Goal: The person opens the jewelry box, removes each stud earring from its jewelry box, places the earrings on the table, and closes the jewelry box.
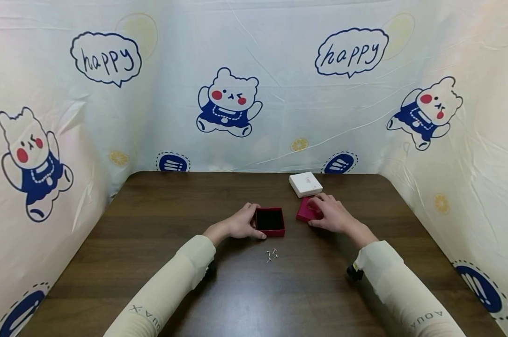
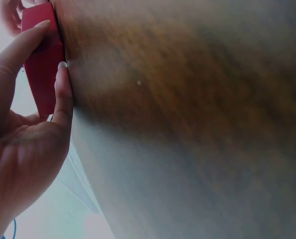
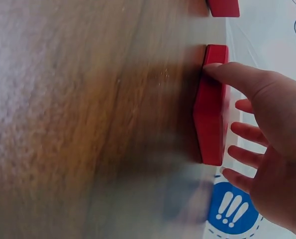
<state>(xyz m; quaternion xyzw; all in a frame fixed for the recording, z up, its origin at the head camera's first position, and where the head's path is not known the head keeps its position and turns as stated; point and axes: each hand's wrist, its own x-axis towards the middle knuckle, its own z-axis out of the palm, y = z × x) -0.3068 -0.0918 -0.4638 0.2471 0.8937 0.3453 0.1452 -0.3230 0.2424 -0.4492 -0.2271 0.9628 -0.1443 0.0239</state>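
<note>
A small red open-topped box [image 1: 275,233] with a black lining sits on the table in the head view. My left hand [image 1: 241,222] grips it at its left side, with the thumb along the near wall and the fingers toward the back; the left wrist view shows the thumb against the red box [image 2: 41,82]. To the right lies the red lid [image 1: 303,213]. My right hand [image 1: 333,214] is over it, its thumb touching the near side of the lid [image 3: 212,117]. In the right wrist view the other fingers are spread above the lid, apart from one another.
A white square box [image 1: 305,184] lies behind the red lid, close to the table's far edge. Several tiny silver T-shaped pieces [image 1: 268,253] lie in front of the red box. A printed curtain [image 1: 275,117] surrounds the brown wooden table [image 1: 165,201].
</note>
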